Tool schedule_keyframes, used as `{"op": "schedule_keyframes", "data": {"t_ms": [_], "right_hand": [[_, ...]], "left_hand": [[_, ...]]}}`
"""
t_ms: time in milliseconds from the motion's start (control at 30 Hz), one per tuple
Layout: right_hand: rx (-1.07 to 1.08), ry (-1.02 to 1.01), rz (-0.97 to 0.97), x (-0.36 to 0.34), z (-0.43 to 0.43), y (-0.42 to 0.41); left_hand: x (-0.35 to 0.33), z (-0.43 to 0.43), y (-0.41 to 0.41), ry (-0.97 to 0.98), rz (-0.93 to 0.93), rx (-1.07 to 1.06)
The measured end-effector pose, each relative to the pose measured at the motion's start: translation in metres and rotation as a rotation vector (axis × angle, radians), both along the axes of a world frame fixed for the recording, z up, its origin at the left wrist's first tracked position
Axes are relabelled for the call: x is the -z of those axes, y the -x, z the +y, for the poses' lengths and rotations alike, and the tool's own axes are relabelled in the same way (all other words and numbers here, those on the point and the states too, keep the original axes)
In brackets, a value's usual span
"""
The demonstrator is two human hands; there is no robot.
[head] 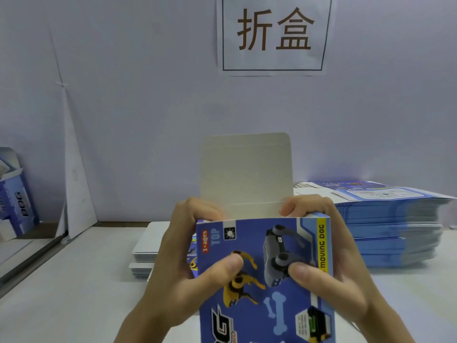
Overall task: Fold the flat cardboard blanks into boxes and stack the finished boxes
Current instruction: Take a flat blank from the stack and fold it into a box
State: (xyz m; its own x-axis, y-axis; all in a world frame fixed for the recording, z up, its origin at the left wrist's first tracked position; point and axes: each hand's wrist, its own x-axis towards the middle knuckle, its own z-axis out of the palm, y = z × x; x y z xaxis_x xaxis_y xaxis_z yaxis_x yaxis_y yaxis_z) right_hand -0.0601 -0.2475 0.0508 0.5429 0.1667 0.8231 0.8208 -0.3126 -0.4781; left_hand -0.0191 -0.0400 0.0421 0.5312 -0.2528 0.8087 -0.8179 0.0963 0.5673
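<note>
1. We find the box [264, 268] held up above the table [61, 293], printed blue face towards the camera. Its pale lid flap [244, 174] stands upright and unfolded.
2. The left hand [178, 263] clamps the box's left side. The left thumb [222, 271] presses on the printed face and the fingers [197, 206] curl round to the open top edge.
3. The right hand [346, 268] clamps the right side likewise, with the right thumb [305, 271] on the face and its fingers curled at the top right corner.
4. A tall stack of flat blanks [395, 233] lies on the table to the right, apart from the box.
5. A folded box [14, 194] stands at the far left.
</note>
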Motion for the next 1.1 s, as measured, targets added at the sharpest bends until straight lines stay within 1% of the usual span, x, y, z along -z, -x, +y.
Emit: {"op": "schedule_keyframes", "data": {"t_ms": [133, 200, 300, 433, 600, 700, 800, 867, 933, 967, 1033, 1067, 1100], "right_hand": [[0.005, 0.008, 0.007, 0.0, 0.001, 0.0], [-0.026, -0.019, 0.04, -0.001, 0.001, 0.0], [-0.044, -0.047, 0.063, -0.001, 0.001, 0.002], [0.005, -0.006, 0.046, 0.0, 0.004, 0.001], [-0.019, -0.02, 0.056, 0.0, 0.004, 0.002], [0.016, 0.016, 0.053, 0.0, 0.006, 0.004], [0.019, 0.042, 0.024, -0.005, 0.008, 0.007], [0.142, 0.067, -0.094, -0.006, 0.009, 0.008], [0.349, 0.064, -0.249, -0.005, 0.012, 0.004], [0.439, 0.032, -0.299, -0.004, 0.015, 0.002], [0.519, -0.066, -0.3, -0.002, 0.019, -0.001], [0.504, -0.103, -0.271, 0.0, 0.02, -0.002], [0.44, -0.13, -0.224, 0.002, 0.021, -0.001]], "left_hand": [[0.0, -0.005, 0.002, 0.112, 0.017, 0.039], [0.001, -0.008, 0.004, 0.143, 0.085, 0.118], [0.001, -0.008, 0.004, 0.118, 0.078, 0.069], [0.0, -0.006, 0.002, 0.142, 0.075, 0.111], [-0.001, -0.005, 0.002, 0.142, 0.035, 0.049], [-0.003, -0.003, 0.0, 0.167, 0.043, 0.074], [-0.006, 0.0, 0.002, 0.134, 0.017, 0.027], [-0.01, -0.002, 0.003, 0.117, -0.048, -0.066], [-0.014, -0.003, 0.004, 0.148, -0.058, -0.091], [-0.015, -0.003, 0.004, 0.124, -0.076, -0.12], [-0.015, -0.008, 0.007, -0.055, -0.187, -0.259], [-0.011, -0.012, 0.007, -0.143, -0.234, -0.315], [-0.006, -0.017, 0.007, -0.211, -0.239, -0.358]]}}
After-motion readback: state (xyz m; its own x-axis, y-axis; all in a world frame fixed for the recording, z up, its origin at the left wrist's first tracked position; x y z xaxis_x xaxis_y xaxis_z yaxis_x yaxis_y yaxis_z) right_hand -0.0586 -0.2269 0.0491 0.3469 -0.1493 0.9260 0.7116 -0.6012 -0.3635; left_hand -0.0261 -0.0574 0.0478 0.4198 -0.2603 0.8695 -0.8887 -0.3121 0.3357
